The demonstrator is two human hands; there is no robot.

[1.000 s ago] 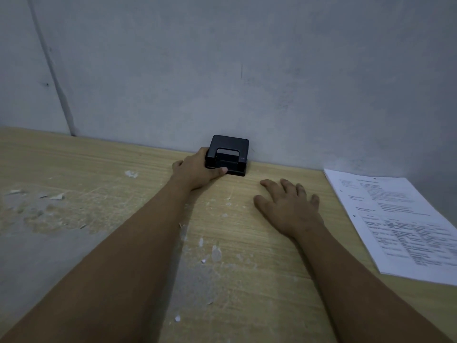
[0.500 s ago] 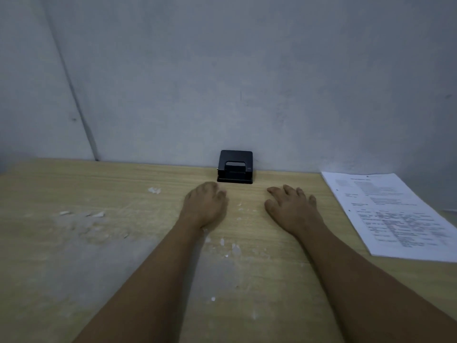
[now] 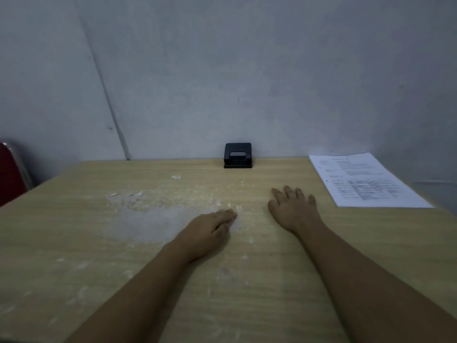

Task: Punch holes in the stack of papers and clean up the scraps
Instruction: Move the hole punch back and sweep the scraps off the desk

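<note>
Wood-grain laminate covers the worktop (image 3: 74,243), which butts against a grey wall (image 3: 247,70) at its far edge. A pale, dusty worn patch marks the surface left of centre. A red chair back (image 3: 10,174) with a metal frame shows at the far left, beside the worktop. The stack of papers (image 3: 366,181), printed and white, lies flat at the far right corner, well apart from both hands. The left hand (image 3: 207,233) lies palm down near the middle, fingers together and loosely extended, holding nothing; its fingertips touch a small white scrap. The right hand (image 3: 293,209) lies flat and spread, palm down, empty, between the left hand and the papers. The black hole punch (image 3: 238,155) stands at the far edge against the wall, well apart from both hands. Small white scraps (image 3: 176,177) lie scattered across the surface, mostly left of and between the hands.
</note>
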